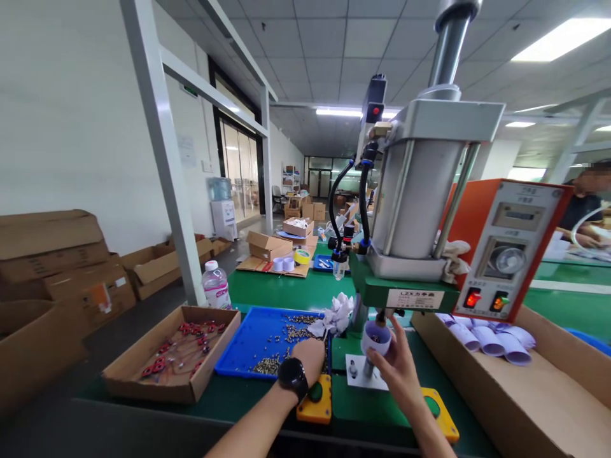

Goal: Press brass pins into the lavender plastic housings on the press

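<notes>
Under the head of the pneumatic press (415, 197), my right hand (398, 359) holds a white cylindrical cup (375, 337) from its right side, thumb and fingers around it. The cup is above the metal plate (356, 375) on the press base, and small dark parts show inside it. My left hand (308, 359), with a black watch on the wrist, is over the right side of a blue tray (243, 340) of small metal pieces. Its fingers are largely hidden, so its grip cannot be made out.
Two yellow button boxes (322, 407) flank the press base. A cardboard box (193, 385) with red wired parts stands left, beside a bottle (216, 286). Crumpled white paper (340, 315) lies behind the tray. White cylinders (489, 340) fill part of a right-hand box. Another person is far right.
</notes>
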The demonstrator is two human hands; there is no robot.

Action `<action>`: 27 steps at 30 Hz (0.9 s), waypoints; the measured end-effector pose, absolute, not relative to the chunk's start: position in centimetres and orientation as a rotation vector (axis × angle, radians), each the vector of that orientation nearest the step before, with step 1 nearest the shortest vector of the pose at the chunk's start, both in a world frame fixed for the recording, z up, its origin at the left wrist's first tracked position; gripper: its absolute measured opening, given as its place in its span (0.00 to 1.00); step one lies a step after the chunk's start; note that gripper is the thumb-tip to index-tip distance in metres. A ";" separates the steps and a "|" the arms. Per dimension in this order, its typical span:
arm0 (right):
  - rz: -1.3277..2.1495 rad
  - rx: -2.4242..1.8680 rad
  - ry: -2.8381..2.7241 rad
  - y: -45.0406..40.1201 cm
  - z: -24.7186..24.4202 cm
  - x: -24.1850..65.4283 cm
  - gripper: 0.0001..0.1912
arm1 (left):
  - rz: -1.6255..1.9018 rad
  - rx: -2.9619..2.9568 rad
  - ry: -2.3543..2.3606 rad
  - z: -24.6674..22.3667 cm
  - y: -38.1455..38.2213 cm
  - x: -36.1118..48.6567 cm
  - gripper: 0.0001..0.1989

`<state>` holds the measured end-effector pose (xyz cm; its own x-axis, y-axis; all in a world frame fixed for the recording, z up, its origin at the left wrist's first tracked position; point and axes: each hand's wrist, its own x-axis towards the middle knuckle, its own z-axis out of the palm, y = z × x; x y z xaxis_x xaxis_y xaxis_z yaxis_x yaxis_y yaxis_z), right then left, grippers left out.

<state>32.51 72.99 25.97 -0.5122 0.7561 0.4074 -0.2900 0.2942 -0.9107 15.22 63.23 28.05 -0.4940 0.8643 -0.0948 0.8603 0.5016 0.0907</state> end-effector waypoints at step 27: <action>2.018 -1.240 -1.256 65.3 5.5 34.2 0.38 | -0.130 1.543 2.593 28.1 64.2 14.7 0.11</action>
<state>34.16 65.29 5.51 -0.4902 0.7453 -0.4520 0.0763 -0.4799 -0.8740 14.73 64.17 28.06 -0.4726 0.8688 -0.1474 0.8792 0.4763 -0.0118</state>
